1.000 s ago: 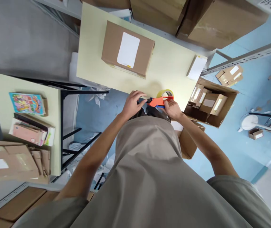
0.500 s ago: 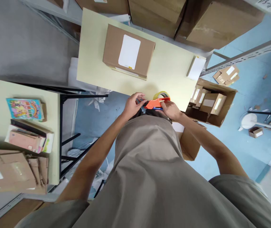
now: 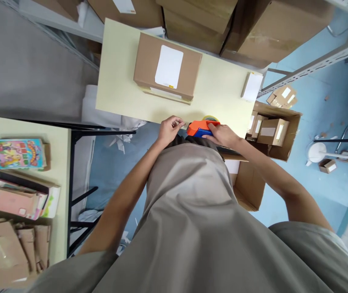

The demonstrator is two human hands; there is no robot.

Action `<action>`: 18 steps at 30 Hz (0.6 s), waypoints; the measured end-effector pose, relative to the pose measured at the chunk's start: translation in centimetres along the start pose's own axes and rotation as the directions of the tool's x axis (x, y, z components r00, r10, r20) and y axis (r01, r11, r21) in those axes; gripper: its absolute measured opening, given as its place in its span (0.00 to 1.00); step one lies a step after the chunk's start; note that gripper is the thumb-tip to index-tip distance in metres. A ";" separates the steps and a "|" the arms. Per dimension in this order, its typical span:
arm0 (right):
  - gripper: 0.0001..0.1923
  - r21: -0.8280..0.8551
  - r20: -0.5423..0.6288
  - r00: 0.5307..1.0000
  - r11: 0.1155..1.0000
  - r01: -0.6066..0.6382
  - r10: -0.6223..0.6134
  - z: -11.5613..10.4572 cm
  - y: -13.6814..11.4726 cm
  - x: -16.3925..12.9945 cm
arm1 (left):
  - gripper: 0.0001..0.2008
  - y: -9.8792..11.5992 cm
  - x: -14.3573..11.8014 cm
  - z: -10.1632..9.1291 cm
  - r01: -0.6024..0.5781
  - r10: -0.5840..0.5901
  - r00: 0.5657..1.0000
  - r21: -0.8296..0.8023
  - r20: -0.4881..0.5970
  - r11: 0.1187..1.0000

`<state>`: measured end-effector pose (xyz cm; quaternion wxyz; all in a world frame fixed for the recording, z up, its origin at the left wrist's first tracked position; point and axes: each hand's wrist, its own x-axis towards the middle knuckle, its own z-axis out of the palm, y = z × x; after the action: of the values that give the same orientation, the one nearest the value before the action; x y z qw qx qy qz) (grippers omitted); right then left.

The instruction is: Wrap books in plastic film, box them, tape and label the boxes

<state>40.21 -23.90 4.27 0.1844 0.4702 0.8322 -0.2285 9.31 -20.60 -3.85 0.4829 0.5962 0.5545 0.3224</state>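
While lower than before, right hand (image 3: 224, 135) grips tape dispenser (image 3: 201, 127).

Single head cam, looks steeply down over the torso at the table (image 3: 125, 73) edge; hands close, shelves and floor farther out.

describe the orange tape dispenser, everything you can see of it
The tape dispenser is a handheld type with a bright orange plastic body and a blue part on its near side. A roll of yellowish tape shows just behind it. It lies low at the near edge of the pale yellow table, close to the person's body. The right hand rests on its right end, fingers over the blue part. The left hand is just to its left, fingertips pinched; whether they touch it cannot be told.
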 end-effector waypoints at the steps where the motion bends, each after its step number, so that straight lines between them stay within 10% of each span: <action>1: 0.42 -0.013 0.017 0.999 0.999 -0.044 0.044 -0.3 0.6 -0.4 | 0.10 -0.6 0.5 -0.3 0.003 -0.003 0.999 -0.008 -0.033 1.000; 7: 0.43 -0.088 0.035 0.945 0.943 -0.320 0.324 -1.2 3.7 -1.8 | 0.06 -2.4 4.1 -0.2 0.036 -0.058 0.966 -0.090 -0.253 0.995; 18: 0.44 0.016 -0.037 0.914 0.915 -0.403 0.404 0.5 3.6 2.1 | 0.03 -3.4 7.5 1.8 0.020 -0.030 0.910 -0.031 -0.413 0.999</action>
<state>42.36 -21.00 2.03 0.2094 0.6369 0.7200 -0.1794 11.05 -13.96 -8.77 0.3662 0.5010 0.6476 0.4422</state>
